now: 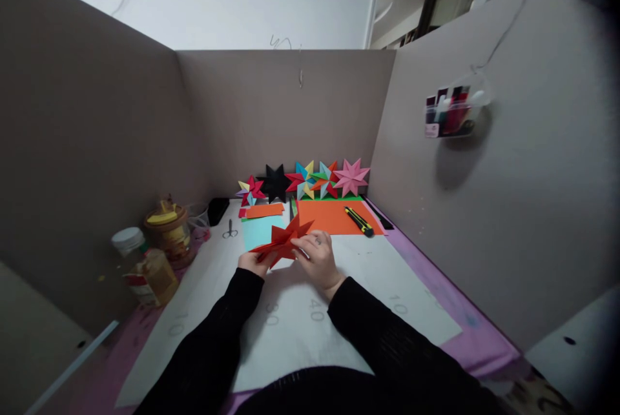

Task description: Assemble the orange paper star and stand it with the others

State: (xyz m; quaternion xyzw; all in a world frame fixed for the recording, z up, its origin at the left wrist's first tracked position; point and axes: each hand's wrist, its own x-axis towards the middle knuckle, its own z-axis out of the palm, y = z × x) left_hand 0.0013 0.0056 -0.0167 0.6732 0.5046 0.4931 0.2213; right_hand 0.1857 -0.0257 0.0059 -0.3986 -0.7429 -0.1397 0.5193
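A red folded paper star [282, 239] is held just above the white work mat [378, 286]. My left hand [252, 263] pinches its lower left edge. My right hand [318, 259] grips its right side, fingers closed on the paper. Under the star lies a light blue sheet [256, 231]. An orange sheet [324, 216] lies behind it, with a yellow and black utility knife [359, 221] on its right edge. Several finished paper stars [310, 179] lean against the back wall.
Brown cardboard walls enclose the desk on three sides. Jars and a bottle [155, 260] stand at the left. Small scissors [230, 230] lie on the mat's far left. A clear holder with pens [450, 111] hangs on the right wall.
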